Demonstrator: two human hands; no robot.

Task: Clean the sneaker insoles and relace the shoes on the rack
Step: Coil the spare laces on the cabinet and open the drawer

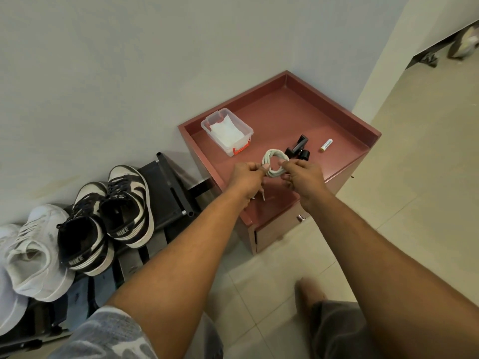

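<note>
A person looks down at both outstretched arms. The left hand [246,176] and right hand [304,177] are each pinched closed on opposite sides of a coiled white lace [275,164]. They hold it just above the front edge of a reddish cabinet top [337,107], and two lace tips dangle beneath the left hand.

Near the cabinet top's left corner sits a clear plastic box [226,130] with an orange latch, holding what looks like white cloth or wipes. Just behind the coil lies a small black clamp-like gadget [298,150], and a battery [326,145] lies toward the right edge.

A dark shoe rack [166,182] stands to the left of the cabinet, against the wall. It carries a pair of black-and-white sneakers [129,206] with dark laces, and beside them a pair of white sneakers [33,255].

The step in hand appears to be readying the lace for relacing. No insole is visible. The next move probably calls for loosening the coil without tangling it, finding a free tip, and carrying it to a shoe. That is likely the white pair, though it is unclear whether those already have laces.
</note>
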